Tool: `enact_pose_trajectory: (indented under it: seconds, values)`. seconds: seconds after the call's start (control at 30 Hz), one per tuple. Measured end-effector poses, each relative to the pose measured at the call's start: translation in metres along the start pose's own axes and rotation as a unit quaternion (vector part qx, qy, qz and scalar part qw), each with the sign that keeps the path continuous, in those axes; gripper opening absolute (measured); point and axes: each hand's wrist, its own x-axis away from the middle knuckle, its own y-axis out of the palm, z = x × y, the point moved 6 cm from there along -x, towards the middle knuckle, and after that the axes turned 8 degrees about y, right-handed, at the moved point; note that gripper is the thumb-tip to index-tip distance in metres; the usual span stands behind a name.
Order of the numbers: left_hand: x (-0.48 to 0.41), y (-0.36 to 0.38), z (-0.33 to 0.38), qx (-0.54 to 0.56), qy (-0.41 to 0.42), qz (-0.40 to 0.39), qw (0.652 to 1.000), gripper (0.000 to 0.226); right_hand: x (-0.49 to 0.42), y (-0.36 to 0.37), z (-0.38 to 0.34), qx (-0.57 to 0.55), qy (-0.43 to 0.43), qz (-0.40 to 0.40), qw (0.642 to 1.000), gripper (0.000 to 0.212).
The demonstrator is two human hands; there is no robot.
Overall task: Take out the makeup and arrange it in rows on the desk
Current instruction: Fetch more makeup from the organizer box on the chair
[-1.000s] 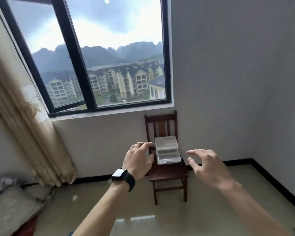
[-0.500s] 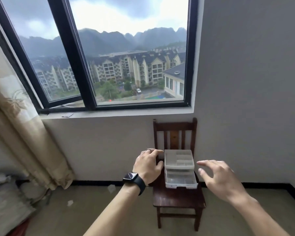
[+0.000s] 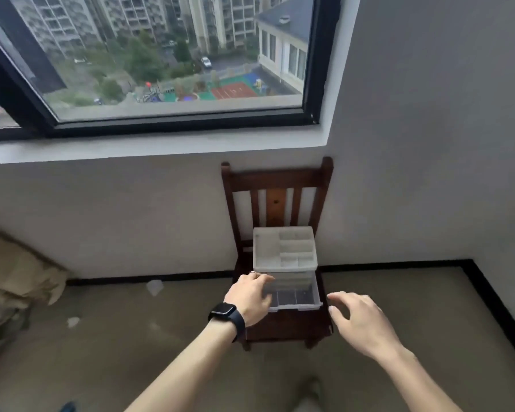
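Note:
A clear plastic organiser (image 3: 284, 248) with a divided top tray and a pulled-out lower drawer (image 3: 298, 298) stands on a dark wooden chair (image 3: 277, 185) against the wall. My left hand (image 3: 249, 295), with a black watch on the wrist and a ring, reaches to the drawer's left side, fingers loosely spread over its edge. My right hand (image 3: 357, 319) hovers open just right of the drawer, apart from it. No makeup item is clearly visible; the drawer's contents look dark and blurred.
A large black-framed window (image 3: 173, 117) sits above the chair. A beige curtain (image 3: 15, 269) hangs to the floor at the left. Small scraps (image 3: 154, 286) lie on the tan floor. A black skirting (image 3: 488, 292) runs along the walls.
The view has come closer and tilted down toward the chair. Both hands have advanced to either side of the organiser's drawer.

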Motion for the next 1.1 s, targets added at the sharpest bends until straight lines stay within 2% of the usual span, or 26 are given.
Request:
enact_pose_trajectory:
  seconds: [0.27, 0.43, 0.63, 0.8, 1.0, 1.1]
  values:
    - [-0.068, 0.108, -0.048, 0.0, -0.085, -0.131, 0.988, 0.049, -0.116, 0.093, 0.05, 0.064, 0.008, -0.165, 0.984, 0.039]
    - [-0.102, 0.164, -0.074, -0.036, -0.083, -0.165, 0.982, 0.059, -0.171, 0.149, 0.062, 0.088, -0.018, -0.218, 0.972, 0.044]
    - [-0.139, 0.219, -0.097, -0.154, -0.01, -0.192, 0.969, 0.072, -0.209, 0.215, 0.065, 0.157, -0.083, -0.251, 0.952, 0.059]
    - [-0.155, 0.25, -0.107, -0.194, 0.042, -0.173, 0.965, 0.052, -0.216, 0.258, 0.067, 0.273, -0.127, -0.233, 0.925, 0.063]
    - [-0.161, 0.252, -0.112, -0.151, -0.019, -0.208, 0.966, 0.042, -0.222, 0.272, 0.068, 0.294, -0.107, -0.187, 0.931, 0.051]
    - [-0.163, 0.252, -0.117, -0.12, -0.032, -0.187, 0.975, 0.034, -0.227, 0.269, 0.064, 0.272, -0.119, -0.189, 0.936, 0.041]
